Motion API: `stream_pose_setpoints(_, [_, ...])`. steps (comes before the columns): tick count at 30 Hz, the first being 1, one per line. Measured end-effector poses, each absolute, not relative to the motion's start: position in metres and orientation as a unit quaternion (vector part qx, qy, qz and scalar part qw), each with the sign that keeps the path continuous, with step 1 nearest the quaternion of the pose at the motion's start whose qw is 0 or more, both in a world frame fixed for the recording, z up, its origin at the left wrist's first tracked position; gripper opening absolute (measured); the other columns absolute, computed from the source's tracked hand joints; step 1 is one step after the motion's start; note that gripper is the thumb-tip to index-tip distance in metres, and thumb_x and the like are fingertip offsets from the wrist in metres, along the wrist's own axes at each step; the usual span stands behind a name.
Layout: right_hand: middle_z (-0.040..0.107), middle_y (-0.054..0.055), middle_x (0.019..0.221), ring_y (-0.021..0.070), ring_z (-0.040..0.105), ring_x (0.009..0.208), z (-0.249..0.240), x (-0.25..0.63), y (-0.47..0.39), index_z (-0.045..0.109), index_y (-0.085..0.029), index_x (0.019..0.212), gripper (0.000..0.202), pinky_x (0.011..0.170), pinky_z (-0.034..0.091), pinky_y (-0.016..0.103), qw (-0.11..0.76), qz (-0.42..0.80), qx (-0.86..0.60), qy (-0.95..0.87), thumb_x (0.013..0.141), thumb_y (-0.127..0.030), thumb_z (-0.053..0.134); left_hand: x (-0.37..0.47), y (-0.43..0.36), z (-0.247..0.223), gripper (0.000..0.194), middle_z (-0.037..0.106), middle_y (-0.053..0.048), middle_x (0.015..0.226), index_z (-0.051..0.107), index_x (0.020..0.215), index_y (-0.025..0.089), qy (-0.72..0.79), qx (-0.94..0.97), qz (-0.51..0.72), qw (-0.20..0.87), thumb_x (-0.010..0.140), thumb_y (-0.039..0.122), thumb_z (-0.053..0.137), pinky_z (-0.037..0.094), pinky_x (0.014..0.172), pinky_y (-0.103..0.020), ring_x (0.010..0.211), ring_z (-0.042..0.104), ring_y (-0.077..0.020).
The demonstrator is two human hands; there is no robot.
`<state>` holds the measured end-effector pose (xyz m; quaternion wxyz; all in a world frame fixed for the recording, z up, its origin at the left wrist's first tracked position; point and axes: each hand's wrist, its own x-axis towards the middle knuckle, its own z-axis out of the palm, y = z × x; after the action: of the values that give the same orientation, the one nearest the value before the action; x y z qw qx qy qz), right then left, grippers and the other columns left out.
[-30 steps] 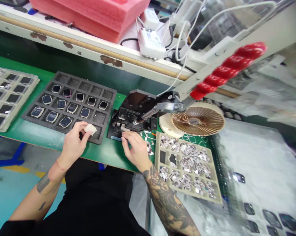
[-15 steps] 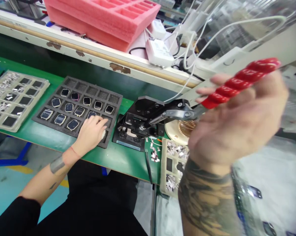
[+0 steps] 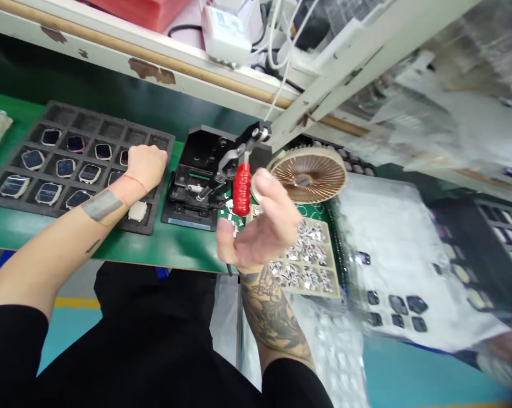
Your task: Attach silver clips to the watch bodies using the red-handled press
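My left hand (image 3: 147,167) is curled over the right part of a dark foam tray (image 3: 143,226). Its fingertips point down out of sight, so anything in them is hidden. Several watch cases with dark screens, such as one watch case (image 3: 48,193), lie in the tray's pockets; a pale piece (image 3: 137,211) sits in a front pocket. Just beyond the tray stands a black hand press (image 3: 200,181) with a red ribbed handle (image 3: 241,190), which now hangs downward. My right hand (image 3: 264,224) is beside the handle, thumb and fingers spread, not wrapped round it.
A fan (image 3: 309,175) stands behind my right hand. Nearer is a compartment tray (image 3: 334,266) of small silvery parts. On the right, dark watch pieces lie on a white sheet (image 3: 396,238). A shelf edge (image 3: 94,54) runs above the green bench (image 3: 183,246).
The press handle has swung from raised to hanging down. My right hand has dropped with it and opened. My left hand has moved farther back over the tray. The view has turned rightward.
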<state>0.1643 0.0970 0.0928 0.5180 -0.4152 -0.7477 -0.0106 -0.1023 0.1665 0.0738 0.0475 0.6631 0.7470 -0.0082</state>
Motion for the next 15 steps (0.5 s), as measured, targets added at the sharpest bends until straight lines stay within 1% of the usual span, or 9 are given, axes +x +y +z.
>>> stream_pose_setpoints(1, [0.065,0.014,0.128,0.0418,0.066,0.133,0.089,0.175,0.090,0.061,-0.028,0.132,0.042,0.099,0.059,0.067,0.526,-0.030,-0.445,-0.724,0.100,-0.055,0.063,-0.102,0.166,0.072,0.030,0.079,-0.027,0.110,0.083,0.111,0.010,0.749,0.661,0.002,0.048,0.099,0.024,0.060,0.052,0.096,-0.052,0.120,0.072,-0.0469])
stream_pose_setpoints(3, [0.068,0.013,0.118,0.0351,0.070,0.117,0.080,0.196,0.072,0.061,-0.027,0.133,0.034,0.095,0.059,0.060,0.511,-0.036,-0.470,-0.718,0.105,-0.045,0.058,-0.108,0.165,0.068,0.030,0.078,-0.029,0.112,0.082,0.110,0.008,0.761,0.646,0.029,0.050,0.098,0.026,0.061,0.053,0.098,-0.054,0.121,0.071,-0.0479])
stream_pose_setpoints(5, [0.071,0.010,0.107,0.0294,0.070,0.104,0.065,0.213,0.055,0.062,-0.025,0.130,0.026,0.092,0.057,0.051,0.404,-0.009,-0.499,-0.766,0.107,-0.035,0.056,-0.118,0.163,0.064,0.031,0.077,-0.030,0.113,0.081,0.109,0.008,0.781,0.619,0.065,0.056,0.097,0.028,0.061,0.054,0.098,-0.054,0.120,0.071,-0.0472])
stream_pose_setpoints(7, [0.072,0.010,0.102,0.0281,0.067,0.098,0.046,0.222,0.039,0.064,-0.021,0.133,0.029,0.088,0.053,0.046,0.263,0.002,-0.534,-0.804,0.106,-0.030,0.058,-0.127,0.155,0.063,0.031,0.079,-0.027,0.112,0.080,0.111,0.011,0.787,0.600,0.126,0.069,0.098,0.030,0.060,0.055,0.100,-0.053,0.117,0.073,-0.0440])
stream_pose_setpoints(8, [0.072,0.011,0.101,0.0283,0.066,0.096,0.035,0.224,0.033,0.063,-0.018,0.137,0.033,0.086,0.051,0.045,0.208,-0.001,-0.547,-0.811,0.105,-0.028,0.059,-0.129,0.148,0.063,0.030,0.080,-0.024,0.111,0.078,0.113,0.013,0.779,0.597,0.171,0.086,0.099,0.031,0.059,0.056,0.100,-0.052,0.114,0.074,-0.0411])
stream_pose_setpoints(10, [0.071,0.012,0.100,0.0280,0.064,0.093,0.018,0.224,0.023,0.063,-0.015,0.143,0.040,0.083,0.049,0.042,0.154,0.004,-0.557,-0.816,0.103,-0.020,0.057,-0.124,0.124,0.063,0.029,0.082,-0.016,0.105,0.074,0.119,0.017,0.736,0.595,0.283,0.154,0.102,0.033,0.057,0.059,0.097,-0.046,0.104,0.078,-0.0339])
stream_pose_setpoints(12, [0.069,0.011,0.100,0.0261,0.064,0.091,0.007,0.225,0.016,0.067,-0.018,0.140,0.039,0.083,0.050,0.041,0.174,0.058,-0.549,-0.815,0.105,-0.016,0.050,-0.108,0.088,0.062,0.031,0.082,-0.011,0.100,0.069,0.125,0.018,0.670,0.575,0.396,0.253,0.105,0.038,0.057,0.062,0.087,-0.040,0.093,0.080,-0.0277])
stream_pose_setpoints(13, [0.069,0.011,0.101,0.0251,0.065,0.093,0.004,0.227,0.013,0.071,-0.021,0.134,0.036,0.084,0.051,0.040,0.211,0.109,-0.541,-0.806,0.106,-0.017,0.048,-0.096,0.068,0.060,0.033,0.082,-0.010,0.101,0.067,0.127,0.018,0.637,0.557,0.440,0.301,0.106,0.041,0.057,0.063,0.082,-0.038,0.089,0.080,-0.0261])
stream_pose_setpoints(15, [0.068,0.008,0.101,0.0233,0.067,0.092,0.004,0.230,0.012,0.074,-0.023,0.120,0.029,0.084,0.054,0.039,0.319,0.246,-0.510,-0.760,0.109,-0.024,0.047,-0.069,0.030,0.053,0.035,0.083,-0.011,0.110,0.065,0.129,0.018,0.586,0.516,0.502,0.371,0.107,0.045,0.061,0.064,0.075,-0.036,0.088,0.082,-0.0249])
